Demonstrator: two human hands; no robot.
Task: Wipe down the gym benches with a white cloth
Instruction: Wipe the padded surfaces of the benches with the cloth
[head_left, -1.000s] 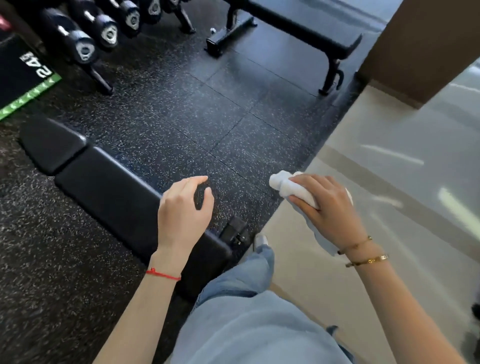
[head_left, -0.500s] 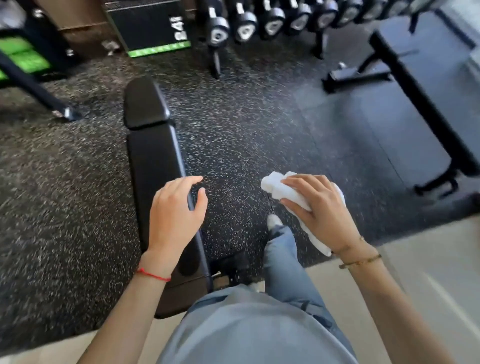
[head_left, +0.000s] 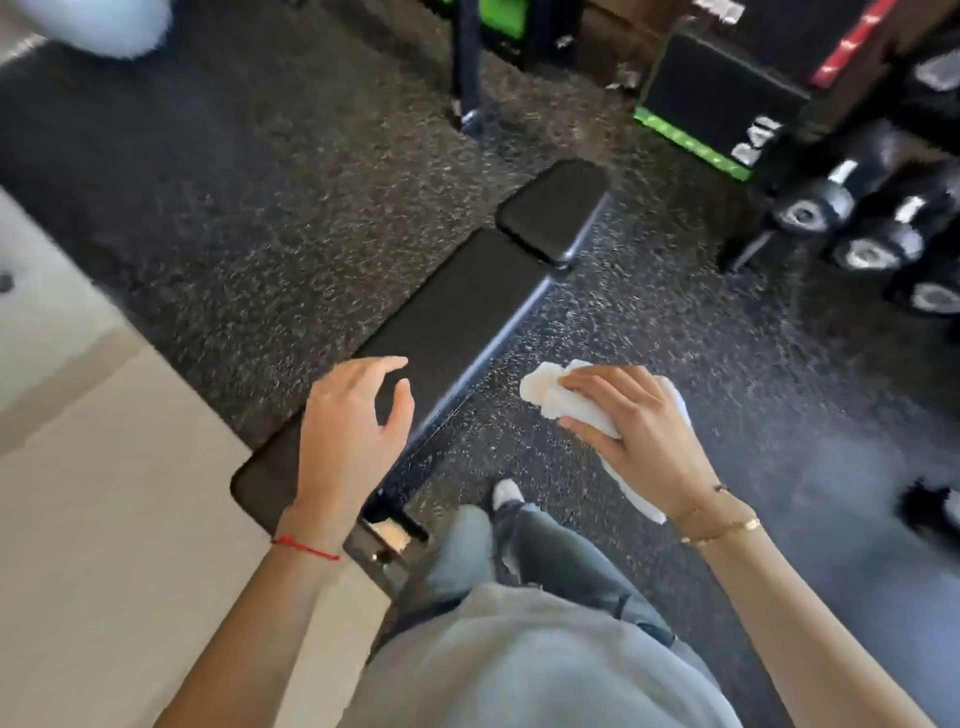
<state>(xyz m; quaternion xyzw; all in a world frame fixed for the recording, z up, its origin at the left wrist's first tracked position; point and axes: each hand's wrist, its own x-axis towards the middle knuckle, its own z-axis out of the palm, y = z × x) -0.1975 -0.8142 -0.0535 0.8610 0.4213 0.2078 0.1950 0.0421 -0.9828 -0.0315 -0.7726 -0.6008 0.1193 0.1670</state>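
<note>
The view has swung since a moment ago, so the bench (head_left: 457, 332) now runs diagonally up and away. The right hand (head_left: 636, 421) grips the bunched white cloth (head_left: 550, 395), apparently above floor; the pad lies to its left. The left hand (head_left: 353, 436), empty and loosely spread, is nearer.
</note>
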